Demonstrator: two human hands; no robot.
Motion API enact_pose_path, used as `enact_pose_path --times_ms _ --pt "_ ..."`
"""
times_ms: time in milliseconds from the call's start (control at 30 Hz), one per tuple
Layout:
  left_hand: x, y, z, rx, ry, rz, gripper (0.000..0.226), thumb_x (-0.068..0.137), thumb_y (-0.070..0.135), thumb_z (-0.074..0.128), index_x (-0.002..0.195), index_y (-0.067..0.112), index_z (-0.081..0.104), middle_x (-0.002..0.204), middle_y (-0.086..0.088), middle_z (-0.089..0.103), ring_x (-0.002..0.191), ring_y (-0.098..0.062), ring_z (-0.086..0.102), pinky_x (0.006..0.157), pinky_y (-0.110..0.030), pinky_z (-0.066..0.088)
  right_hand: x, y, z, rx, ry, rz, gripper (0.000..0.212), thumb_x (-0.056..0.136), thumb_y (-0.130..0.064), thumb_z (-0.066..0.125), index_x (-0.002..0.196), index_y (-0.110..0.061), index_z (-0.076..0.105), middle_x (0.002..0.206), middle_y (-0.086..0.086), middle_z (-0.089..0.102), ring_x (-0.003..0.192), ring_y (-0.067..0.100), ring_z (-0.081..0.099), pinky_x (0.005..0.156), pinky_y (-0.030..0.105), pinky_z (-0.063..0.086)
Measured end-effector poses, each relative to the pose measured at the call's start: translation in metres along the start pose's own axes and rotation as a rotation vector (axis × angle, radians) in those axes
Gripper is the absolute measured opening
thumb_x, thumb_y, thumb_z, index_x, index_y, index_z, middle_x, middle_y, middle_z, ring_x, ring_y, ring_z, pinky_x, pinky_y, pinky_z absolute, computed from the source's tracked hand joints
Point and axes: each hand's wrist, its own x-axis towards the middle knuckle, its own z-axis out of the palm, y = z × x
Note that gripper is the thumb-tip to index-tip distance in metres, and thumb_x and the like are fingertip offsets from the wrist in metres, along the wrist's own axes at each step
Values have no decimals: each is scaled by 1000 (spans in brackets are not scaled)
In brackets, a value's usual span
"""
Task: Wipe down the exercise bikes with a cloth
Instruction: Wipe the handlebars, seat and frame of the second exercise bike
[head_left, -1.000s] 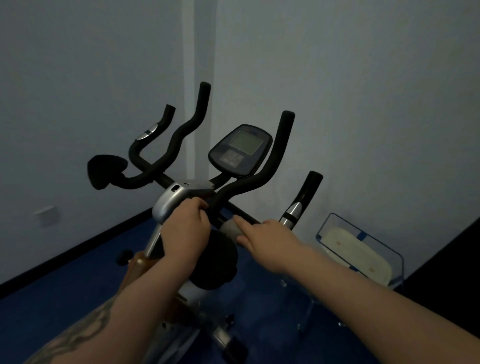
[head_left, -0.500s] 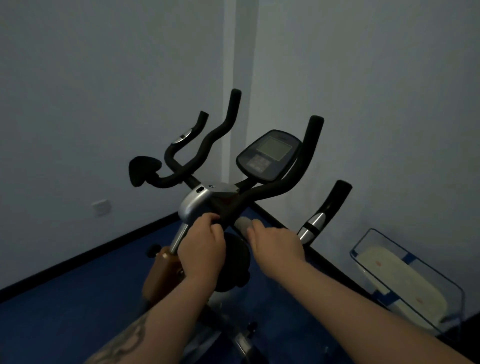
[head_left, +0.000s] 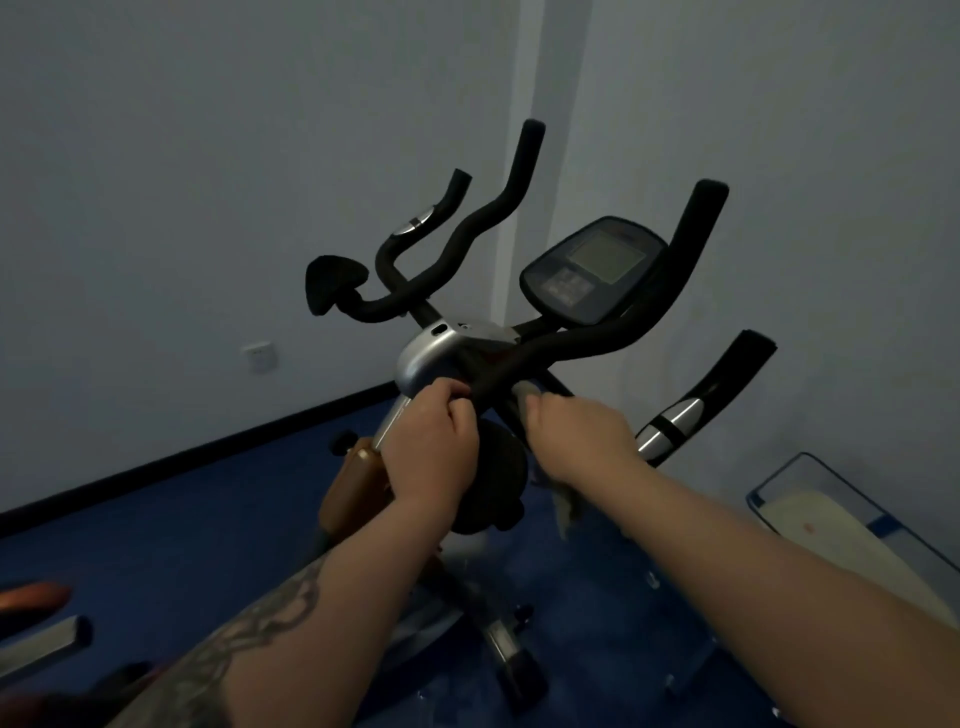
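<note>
An exercise bike (head_left: 436, 353) with black foam handlebars (head_left: 597, 338) and a dark console (head_left: 592, 270) stands in the room's corner. My left hand (head_left: 431, 441) is closed around the lower end of the right handlebar tube, just below the silver stem cover. My right hand (head_left: 576, 436) holds a grey cloth (head_left: 524, 389) pressed against the same tube; a loose end of the cloth (head_left: 563, 506) hangs below my wrist. Most of the cloth is hidden under my fingers.
A clear plastic box (head_left: 852, 514) with a pale object inside sits on the blue floor at the right, by the wall. Parts of another machine (head_left: 41, 639) show at the lower left. A wall socket (head_left: 258, 356) is low on the left wall.
The view has swung left, so the bike now sits further right in the picture. My hands stay on the handlebar tube, and the cloth's hanging end now shows below my right wrist.
</note>
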Motion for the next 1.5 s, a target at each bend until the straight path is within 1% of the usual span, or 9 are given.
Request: enact_pose_path --times_ms 133,233,567,700,800,1033,1300,1400,1500 --pt "-1 1 0 4 24 1 23 90 21 43 92 29 64 64 19 48 59 0 46 50 -19 26 12 -10 5 311 62 196 39 101 -23 28 137 -8 34 111 17 62 89 32 59 60 34 34" --pt "-3 2 -1 -7 17 1 23 90 21 42 89 34 61 63 20 47 58 4 46 50 -17 25 -11 -3 11 199 148 108 44 103 -35 24 142 -14 23 99 13 66 81 31 62 57 33 33" --pt "1 -4 3 -56 11 24 24 88 20 42 91 31 63 64 18 51 62 1 50 51 -20 30 5 -14 6 43 84 135 26 94 -16 48 119 -8 45 103 11 60 74 26 56 43 31 21" --pt "1 -7 3 -92 -22 18 25 89 19 42 96 28 64 66 15 54 63 -2 52 51 -24 34 -20 -8 7 -49 153 38 24 99 -18 44 121 -9 46 98 6 59 55 18 35 42 28 19" --pt "2 -8 3 -118 -40 27 25 89 21 41 97 30 63 69 16 55 65 -1 53 53 -22 33 -38 1 2 -110 222 -2 24 93 -24 58 113 -12 58 83 1 62 50 19 48 39 23 22" --pt "4 -11 2 -158 -67 88 24 89 18 42 94 27 64 86 18 54 79 -3 51 62 -21 35 12 -6 -3 94 -63 145 30 99 -14 39 128 -9 46 117 12 54 89 27 54 63 36 42" --pt "6 -11 -1 -172 -137 159 26 88 15 40 89 22 65 104 11 62 90 -2 45 69 -25 34 -47 -19 11 31 244 175 37 105 -32 29 130 -11 46 98 11 65 76 29 58 63 32 25" --pt "7 -10 -2 -168 -158 173 26 88 13 40 88 20 65 107 8 63 91 -1 42 70 -24 33 -29 -18 -2 64 138 231 33 105 -33 25 126 -16 44 99 6 62 72 22 52 54 31 29" --pt "7 -11 -3 -172 -168 185 24 89 11 42 88 19 64 108 6 63 91 -2 42 69 -21 31 -2 -13 -14 252 -111 239 36 106 -32 23 129 -15 44 118 10 56 91 25 52 71 35 41"
